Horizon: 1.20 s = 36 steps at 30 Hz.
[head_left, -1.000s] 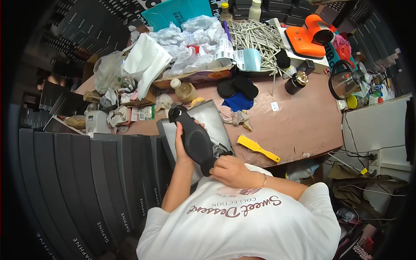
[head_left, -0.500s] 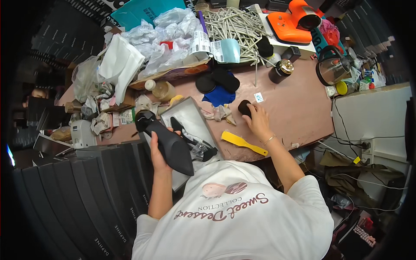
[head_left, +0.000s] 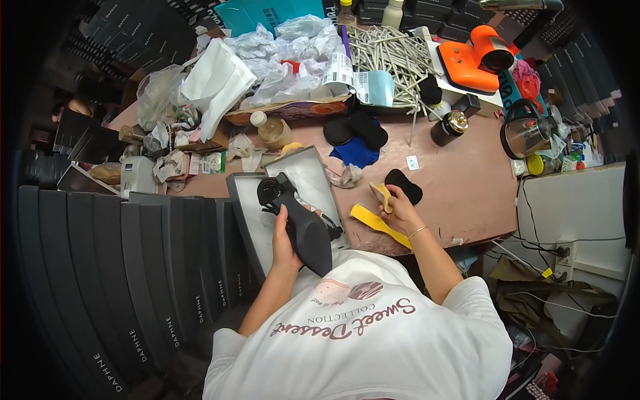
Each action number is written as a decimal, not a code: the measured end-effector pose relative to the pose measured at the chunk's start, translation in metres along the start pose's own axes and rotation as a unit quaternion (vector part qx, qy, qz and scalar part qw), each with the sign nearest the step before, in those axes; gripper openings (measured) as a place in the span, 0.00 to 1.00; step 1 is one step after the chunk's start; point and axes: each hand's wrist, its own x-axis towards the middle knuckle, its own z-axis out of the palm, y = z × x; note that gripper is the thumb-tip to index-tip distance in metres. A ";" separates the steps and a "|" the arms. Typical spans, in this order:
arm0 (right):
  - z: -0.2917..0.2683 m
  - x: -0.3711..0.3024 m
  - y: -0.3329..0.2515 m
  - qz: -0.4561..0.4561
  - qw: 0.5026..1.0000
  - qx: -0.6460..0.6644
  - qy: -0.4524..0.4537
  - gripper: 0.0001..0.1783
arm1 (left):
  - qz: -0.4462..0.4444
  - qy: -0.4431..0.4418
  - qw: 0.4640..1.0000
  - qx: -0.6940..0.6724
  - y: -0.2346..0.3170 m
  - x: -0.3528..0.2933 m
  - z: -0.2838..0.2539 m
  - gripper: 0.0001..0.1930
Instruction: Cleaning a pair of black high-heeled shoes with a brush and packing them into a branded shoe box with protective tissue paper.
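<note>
My left hand (head_left: pixel 285 248) is closed around a black heeled shoe (head_left: pixel 312 239), its dark sole turned up and its toe toward my shirt. Beneath the shoe lies an open grey shoebox (head_left: pixel 317 165), with dark parts of its contents partly hidden. Between the fingers of my right hand (head_left: pixel 403 215) is a small tan, cloth-like piece (head_left: pixel 381 196); its exact kind is unclear. Just beyond that hand a black oval pad (head_left: pixel 408 189) rests on the table. Close under the same hand lies a flat yellow tool (head_left: pixel 375 223) like a shoehorn.
Dark shoeboxes (head_left: pixel 100 267) stand in a row at left. Farther back are a carton of crumpled white plastic (head_left: pixel 287 50), grey paper sticks (head_left: pixel 390 57), black pads (head_left: pixel 357 130) on blue cloth, a dark jar (head_left: pixel 448 130), an orange device (head_left: pixel 470 63) and a glass pot (head_left: pixel 527 133).
My right hand has let go of the black pad, which now lies flat, and has taken the tan piece. The shoe remains in my left hand. The whole view has shifted a little.
</note>
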 end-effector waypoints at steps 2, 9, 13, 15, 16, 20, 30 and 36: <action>-0.009 -0.018 0.009 0.022 0.984 0.145 -0.096 0.23 | -0.015 0.009 1.000 -0.017 -0.004 -0.004 0.001 0.27; 0.090 -0.106 0.016 -0.163 0.957 -0.077 -0.227 0.28 | -0.069 -0.051 0.996 0.024 -0.005 0.001 0.002 0.22; 0.115 -0.128 0.009 -0.335 0.867 -0.320 -0.186 0.20 | -0.058 -0.052 0.996 0.030 0.001 -0.005 0.002 0.22; 0.125 -0.130 0.008 -0.347 0.846 -0.379 -0.143 0.17 | -0.072 -0.055 0.995 0.041 -0.002 -0.006 -0.007 0.25; 0.128 -0.126 0.009 -0.326 0.857 -0.375 -0.135 0.17 | -0.078 -0.055 0.994 0.046 -0.002 -0.007 -0.011 0.26; 0.133 -0.109 0.006 -0.271 0.921 -0.244 -0.136 0.15 | -0.101 -0.072 0.992 -0.007 0.007 -0.004 -0.018 0.26; 0.242 -0.008 -0.080 -0.514 0.728 -0.433 -0.138 0.12 | -0.013 -0.016 1.000 -0.020 0.021 0.002 -0.032 0.27; 0.309 0.080 -0.103 -0.609 0.570 -0.541 -0.110 0.15 | 0.000 0.000 1.000 -0.024 0.027 0.012 -0.038 0.25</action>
